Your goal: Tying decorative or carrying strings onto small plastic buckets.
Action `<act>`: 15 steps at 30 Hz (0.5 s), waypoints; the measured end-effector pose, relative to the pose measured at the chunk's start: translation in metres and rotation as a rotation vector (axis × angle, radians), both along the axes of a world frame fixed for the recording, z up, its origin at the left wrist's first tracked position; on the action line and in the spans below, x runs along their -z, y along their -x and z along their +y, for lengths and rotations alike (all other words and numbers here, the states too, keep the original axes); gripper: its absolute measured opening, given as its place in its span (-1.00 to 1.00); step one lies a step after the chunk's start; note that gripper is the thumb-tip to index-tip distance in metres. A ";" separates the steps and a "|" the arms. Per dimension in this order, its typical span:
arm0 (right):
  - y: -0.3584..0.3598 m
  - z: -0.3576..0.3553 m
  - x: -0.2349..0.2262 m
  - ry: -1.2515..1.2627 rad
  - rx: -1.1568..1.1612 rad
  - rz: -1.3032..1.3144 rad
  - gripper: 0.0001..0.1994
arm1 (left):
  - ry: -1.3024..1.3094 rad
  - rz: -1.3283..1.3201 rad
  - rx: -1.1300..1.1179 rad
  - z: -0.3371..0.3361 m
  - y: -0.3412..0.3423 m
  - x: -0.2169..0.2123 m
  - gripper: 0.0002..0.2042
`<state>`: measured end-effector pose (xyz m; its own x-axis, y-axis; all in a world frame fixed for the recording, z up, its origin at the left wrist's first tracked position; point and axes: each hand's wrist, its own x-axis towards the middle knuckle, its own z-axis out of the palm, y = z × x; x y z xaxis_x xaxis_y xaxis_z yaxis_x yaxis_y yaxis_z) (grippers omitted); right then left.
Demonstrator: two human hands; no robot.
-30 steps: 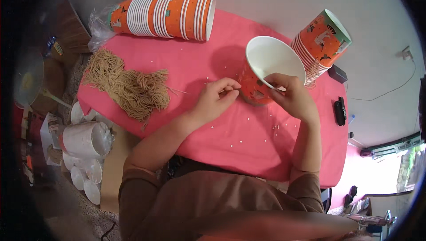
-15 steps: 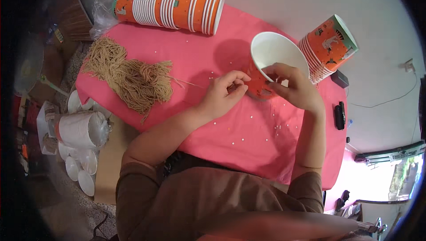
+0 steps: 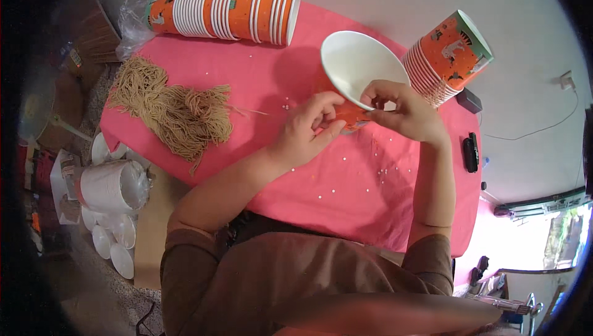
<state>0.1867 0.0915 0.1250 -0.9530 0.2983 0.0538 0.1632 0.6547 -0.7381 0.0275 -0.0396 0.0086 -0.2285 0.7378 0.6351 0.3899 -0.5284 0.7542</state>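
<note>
An orange paper bucket with a white inside stands tilted at the middle of the table, mouth toward me. At its near right rim my right hand is closed, fingers inside the mouth and thumb on the outer wall. My left hand is at the bucket's left side, its fingers curled and the thumb and index tips close to the wall. Whatever those fingers may hold is too small to make out. Left of my hands lies a bundle of tan cord, one loose strand reaching toward my left wrist.
A long nested row of orange buckets lies at the back left. Another stack leans at the right, beside a dark box and a black handheld tool. Small white dots are scattered over the pink tablecloth. White tubs stand lower left.
The view has shifted slightly, so the tabletop sits a little up and left. The bucket's mouth has tipped left and back, and my left index finger has spread somewhat from the thumb.
</note>
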 end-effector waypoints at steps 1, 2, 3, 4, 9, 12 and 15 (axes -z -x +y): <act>0.003 -0.005 0.003 0.014 -0.004 -0.015 -0.90 | -0.091 0.061 -0.022 0.002 -0.001 0.001 -0.65; 0.007 -0.009 0.006 -0.007 0.020 -0.066 -0.89 | -0.129 0.085 -0.071 0.003 -0.004 -0.005 -0.79; 0.009 -0.013 0.010 -0.006 0.017 -0.063 -0.89 | -0.128 0.088 -0.073 0.004 -0.005 -0.002 -0.79; 0.011 -0.017 0.013 -0.049 0.062 -0.032 -0.89 | -0.091 0.005 -0.066 0.006 -0.005 0.004 -0.80; 0.015 -0.032 0.016 -0.099 0.147 0.056 -0.82 | 0.012 -0.111 -0.137 0.000 -0.003 -0.001 -0.84; 0.016 -0.032 0.022 -0.058 0.119 0.148 -0.81 | -0.035 -0.048 -0.203 0.000 -0.002 -0.003 -0.83; 0.015 -0.035 0.030 -0.078 0.162 0.201 -0.81 | -0.023 0.003 -0.225 -0.001 -0.005 -0.003 -0.82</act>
<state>0.1716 0.0564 0.0953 -0.8609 0.4336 0.2661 0.1258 0.6883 -0.7145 0.0321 -0.0406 0.0116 -0.3837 0.6540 0.6520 0.5020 -0.4449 0.7416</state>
